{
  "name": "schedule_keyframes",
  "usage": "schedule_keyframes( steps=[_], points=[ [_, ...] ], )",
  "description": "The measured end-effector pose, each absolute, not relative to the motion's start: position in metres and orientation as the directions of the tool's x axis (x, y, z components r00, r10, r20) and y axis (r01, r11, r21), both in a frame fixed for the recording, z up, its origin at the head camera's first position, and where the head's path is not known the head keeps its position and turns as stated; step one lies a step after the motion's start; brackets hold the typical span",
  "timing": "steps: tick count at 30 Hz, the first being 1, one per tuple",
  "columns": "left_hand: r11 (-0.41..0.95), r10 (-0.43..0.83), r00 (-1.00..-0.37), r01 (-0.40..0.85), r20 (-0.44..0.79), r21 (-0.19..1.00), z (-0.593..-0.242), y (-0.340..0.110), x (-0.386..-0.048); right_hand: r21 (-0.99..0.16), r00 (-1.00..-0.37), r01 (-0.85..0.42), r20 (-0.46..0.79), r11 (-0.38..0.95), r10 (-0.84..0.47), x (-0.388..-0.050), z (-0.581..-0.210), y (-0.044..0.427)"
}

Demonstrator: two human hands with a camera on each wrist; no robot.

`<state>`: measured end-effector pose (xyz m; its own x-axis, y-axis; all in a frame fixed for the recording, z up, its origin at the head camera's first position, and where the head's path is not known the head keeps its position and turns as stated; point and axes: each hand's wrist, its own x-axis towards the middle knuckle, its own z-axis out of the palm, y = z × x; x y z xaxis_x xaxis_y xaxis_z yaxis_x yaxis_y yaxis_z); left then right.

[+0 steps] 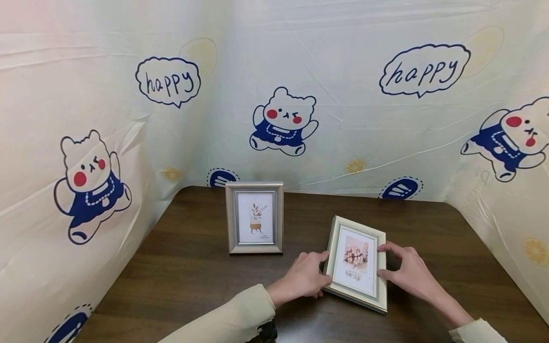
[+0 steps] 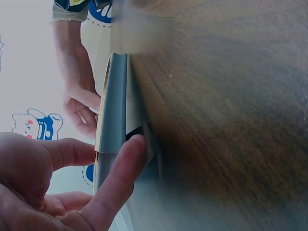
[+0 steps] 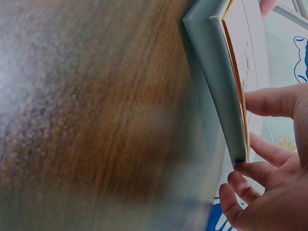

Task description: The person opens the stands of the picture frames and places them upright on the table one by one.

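Note:
A cream picture frame (image 1: pixel 357 255) with a pink flower print lies face up and turned askew on the right part of the table. My left hand (image 1: pixel 303 275) grips its left edge. In the left wrist view the left thumb is on the front rim, and a finger reaches behind, by a dark piece at the frame's back (image 2: pixel 137 131). At the opposite edge my right hand (image 1: pixel 411 272) holds the rim, thumb and fingertips against it. The right wrist view shows the frame's side (image 3: pixel 216 82) slanting beside the tabletop, several right fingers bent near its corner.
A second picture frame (image 1: pixel 231 224), silver-beige with a potted plant print, stands upright left of the hands. Both are on a dark brown wooden table (image 1: pixel 180 267). Pale cloth (image 1: pixel 343 124) with cartoon bears hangs around the back and sides.

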<state>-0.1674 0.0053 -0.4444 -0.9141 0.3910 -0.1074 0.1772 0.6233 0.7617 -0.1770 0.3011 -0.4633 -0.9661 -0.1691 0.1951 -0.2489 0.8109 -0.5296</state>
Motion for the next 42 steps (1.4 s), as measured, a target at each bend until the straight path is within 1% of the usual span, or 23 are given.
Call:
schedule_keyframes(
  steps=[17,28,35,42],
  points=[
    [0.638,0.401,-0.912,0.209,-0.087,0.741,-0.443,0.004,-0.17,-0.538,-0.971,-0.227,0.191,0.812,-0.144,-0.177,-0.459,0.299],
    [0.608,0.418,-0.906,0.223,-0.069,0.762,-0.441,0.001,-0.17,-0.539,-0.967,-0.235,0.211,0.809,-0.14,-0.179,-0.456,0.297],
    [0.602,0.416,-0.909,0.252,-0.029,0.757,-0.438,0.0,-0.169,-0.542,-0.963,-0.25,0.226,0.803,-0.147,-0.179,-0.453,0.296],
    [0.574,0.413,-0.91,0.229,-0.036,0.786,-0.437,-0.002,-0.169,-0.538,-0.966,-0.24,0.215,0.808,-0.144,-0.179,-0.45,0.294]
  ],
)
